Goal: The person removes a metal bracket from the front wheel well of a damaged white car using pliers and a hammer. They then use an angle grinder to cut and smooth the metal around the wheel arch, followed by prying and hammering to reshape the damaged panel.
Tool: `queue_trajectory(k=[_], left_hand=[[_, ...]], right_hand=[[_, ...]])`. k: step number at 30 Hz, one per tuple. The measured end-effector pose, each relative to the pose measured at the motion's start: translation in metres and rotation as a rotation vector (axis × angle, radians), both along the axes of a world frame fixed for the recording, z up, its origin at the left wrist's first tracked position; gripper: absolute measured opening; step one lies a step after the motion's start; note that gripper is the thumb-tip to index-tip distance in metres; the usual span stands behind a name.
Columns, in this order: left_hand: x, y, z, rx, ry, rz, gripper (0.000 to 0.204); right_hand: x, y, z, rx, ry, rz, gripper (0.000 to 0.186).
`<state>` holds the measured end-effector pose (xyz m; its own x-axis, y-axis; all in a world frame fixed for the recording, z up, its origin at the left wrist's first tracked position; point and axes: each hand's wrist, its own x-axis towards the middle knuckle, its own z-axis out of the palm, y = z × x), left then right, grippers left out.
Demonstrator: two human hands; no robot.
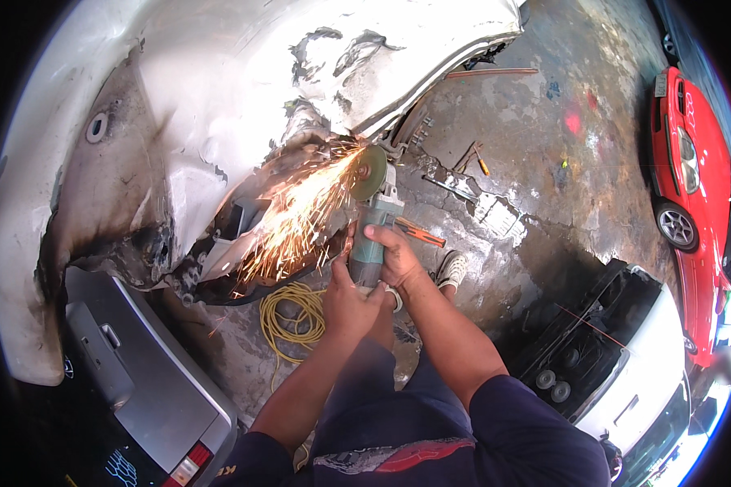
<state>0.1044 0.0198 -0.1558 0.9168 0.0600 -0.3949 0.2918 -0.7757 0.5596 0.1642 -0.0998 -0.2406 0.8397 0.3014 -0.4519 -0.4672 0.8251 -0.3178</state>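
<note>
Both hands (396, 260) tight around teal angle grinder (368, 250), pale lettering (230, 470) on left sleeve (260, 458)

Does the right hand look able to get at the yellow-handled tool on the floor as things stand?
Probably not: the right hand is wrapped around the angle grinder, and the yellow-handled tool lies on the floor beyond it. Nothing visible covers its handle, though.

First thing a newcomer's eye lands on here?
Probably the orange sparks at centre, spraying down-left from the green angle grinder, held in the left hand and right hand. Next, the torn white body panel filling the upper left. Then the red car at the far right.
</note>
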Motion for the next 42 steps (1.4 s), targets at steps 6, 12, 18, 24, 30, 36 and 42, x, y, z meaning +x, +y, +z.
queue_trajectory(k=[6, 12, 18, 24, 30, 36, 42], left_hand=[[0.002, 0.003, 0.002, -0.049, -0.094, -0.035, 0.084], [0.004, 0.007, 0.000, -0.018, -0.029, -0.034, 0.084], [0.004, 0.007, 0.002, -0.010, -0.071, -0.041, 0.084], [0.008, 0.011, 0.000, -0.029, 0.033, -0.012, 0.084], [-0.002, 0.011, 0.001, 0.005, -0.025, -0.026, 0.081], [-0.049, 0.009, 0.005, -0.030, -0.019, 0.047, 0.080], [-0.061, 0.008, 0.000, -0.037, 0.096, 0.051, 0.080]], right_hand=[[0.001, 0.001, 0.002, -0.024, -0.005, 0.047, 0.042], [0.002, 0.004, 0.004, -0.031, 0.006, 0.053, 0.043], [0.003, 0.006, 0.002, -0.014, -0.017, 0.042, 0.042], [0.004, 0.007, 0.001, -0.008, 0.018, 0.054, 0.043], [-0.003, 0.008, -0.004, -0.024, 0.037, 0.107, 0.042], [-0.043, 0.014, -0.008, 0.039, 0.087, 0.132, 0.036], [-0.058, 0.008, -0.006, 0.035, 0.120, 0.122, 0.035]])
